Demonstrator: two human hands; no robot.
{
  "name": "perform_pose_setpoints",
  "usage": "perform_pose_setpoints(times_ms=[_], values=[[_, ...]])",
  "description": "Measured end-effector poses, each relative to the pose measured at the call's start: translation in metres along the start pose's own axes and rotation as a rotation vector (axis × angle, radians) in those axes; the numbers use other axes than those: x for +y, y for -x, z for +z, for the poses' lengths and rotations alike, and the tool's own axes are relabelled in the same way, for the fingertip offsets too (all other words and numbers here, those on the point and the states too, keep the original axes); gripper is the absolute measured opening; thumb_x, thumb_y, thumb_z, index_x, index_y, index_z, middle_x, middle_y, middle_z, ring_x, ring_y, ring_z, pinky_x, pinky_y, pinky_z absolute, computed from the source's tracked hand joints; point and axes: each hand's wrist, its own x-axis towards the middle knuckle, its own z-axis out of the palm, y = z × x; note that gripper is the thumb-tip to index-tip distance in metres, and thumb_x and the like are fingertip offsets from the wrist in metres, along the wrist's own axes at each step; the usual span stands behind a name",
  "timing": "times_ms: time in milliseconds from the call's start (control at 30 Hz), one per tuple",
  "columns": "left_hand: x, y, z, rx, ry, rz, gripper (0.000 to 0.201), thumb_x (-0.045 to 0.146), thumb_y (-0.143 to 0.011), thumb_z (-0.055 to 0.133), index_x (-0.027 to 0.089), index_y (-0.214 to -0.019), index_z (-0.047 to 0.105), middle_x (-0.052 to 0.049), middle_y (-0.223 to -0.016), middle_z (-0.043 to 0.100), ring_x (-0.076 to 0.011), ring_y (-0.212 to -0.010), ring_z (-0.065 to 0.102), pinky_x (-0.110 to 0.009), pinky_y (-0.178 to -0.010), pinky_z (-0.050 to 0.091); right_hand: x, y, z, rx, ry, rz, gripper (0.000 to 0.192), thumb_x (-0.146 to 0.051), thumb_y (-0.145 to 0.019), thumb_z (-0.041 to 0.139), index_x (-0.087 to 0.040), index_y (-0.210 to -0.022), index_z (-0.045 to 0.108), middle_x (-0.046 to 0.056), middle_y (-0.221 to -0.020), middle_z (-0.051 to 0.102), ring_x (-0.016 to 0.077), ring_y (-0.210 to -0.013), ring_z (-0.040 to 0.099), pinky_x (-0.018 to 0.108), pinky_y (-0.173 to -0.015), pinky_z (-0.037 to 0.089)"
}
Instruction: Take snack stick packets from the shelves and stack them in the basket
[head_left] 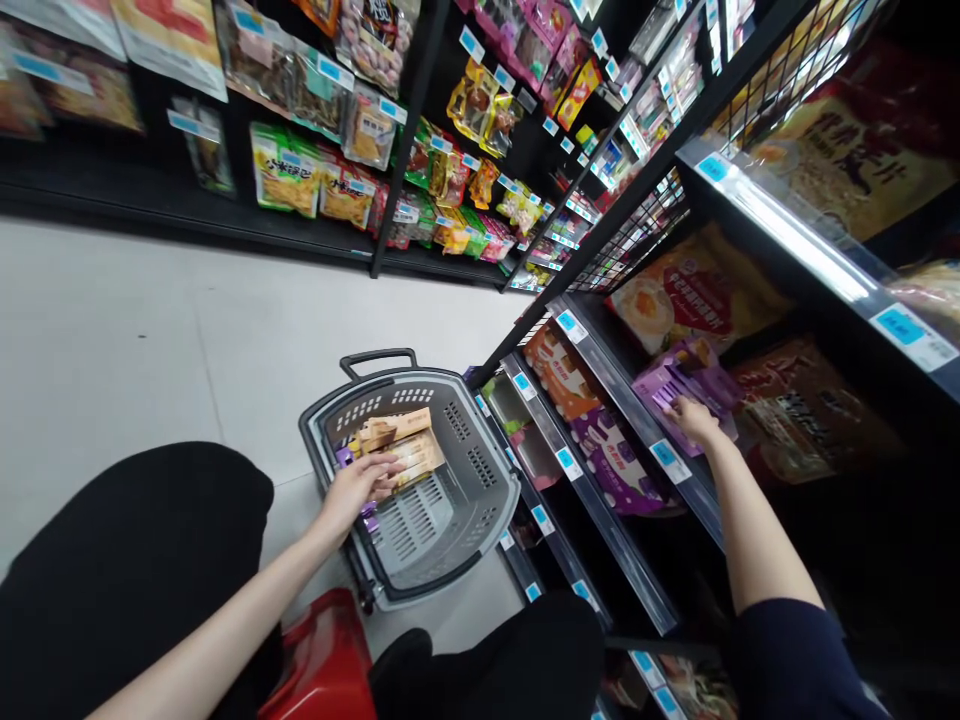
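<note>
My left hand [366, 485] is inside the grey shopping basket [480, 530], its fingers curled together beside tan and yellow snack packets [409, 448]. Bits of purple wrapping [369, 512] show on both sides of this hand; what lies under the fingers is hidden. On the shelf at the right, my right hand [694, 418] reaches to an open purple box [709, 375]. Its fingers are closed on a purple snack packet [664, 396] at the front of that box, though the fingertips are partly hidden.
Large food bags [697, 290] lie behind the purple box. Orange and purple cartons [611, 455] fill the shelf below. A black rack [300, 225] of bagged snacks runs across the aisle. The basket stands on the pale floor [187, 330], near my knees and a red object [326, 660].
</note>
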Motion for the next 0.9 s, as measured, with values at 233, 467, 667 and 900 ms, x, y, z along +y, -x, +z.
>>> perform_pose_setpoints(times_ms=[233,467,667,900], values=[[0.000,0.001,0.002,0.000,-0.007,-0.044,0.014,0.014,-0.066,0.056,0.013,-0.080,0.060,-0.005,-0.073,0.068,-0.0090,-0.048,0.059,-0.019,-0.046,0.050,-0.008,0.001,-0.002,0.156,-0.276,0.104,0.018,-0.032,-0.074,0.057,-0.015,-0.069,0.061,0.015,-0.078,0.065,0.0259,-0.086,0.060,0.035,-0.077,0.041],[0.001,0.003,0.004,-0.006,0.009,-0.056,0.016,0.014,-0.063,0.059,0.013,-0.078,0.062,-0.004,-0.072,0.069,-0.0083,-0.046,0.057,-0.018,-0.045,0.049,-0.008,0.004,-0.040,0.635,-0.540,0.373,0.047,-0.029,-0.089,0.008,-0.007,-0.105,0.047,0.023,-0.094,0.057,0.0284,-0.087,0.059,0.043,-0.071,0.044],[0.000,0.007,0.009,-0.128,-0.051,-0.093,0.025,0.024,-0.056,0.069,0.015,-0.079,0.065,-0.005,-0.075,0.070,-0.0098,-0.047,0.058,-0.019,-0.045,0.048,-0.063,0.055,-0.043,0.281,-1.474,0.047,0.046,-0.056,-0.085,0.027,-0.017,-0.083,0.050,-0.002,-0.059,0.047,0.0090,-0.043,0.045,0.024,-0.043,0.042],[-0.014,0.034,0.021,-0.576,0.063,-0.164,0.043,0.046,-0.065,0.066,0.013,-0.093,0.066,-0.015,-0.095,0.068,-0.0181,-0.074,0.064,-0.030,-0.067,0.051,-0.217,0.226,0.071,-0.616,-1.796,0.032,0.038,-0.047,-0.067,0.065,-0.015,-0.085,0.057,-0.003,-0.057,0.057,0.0083,-0.039,0.049,0.021,-0.039,0.042]])
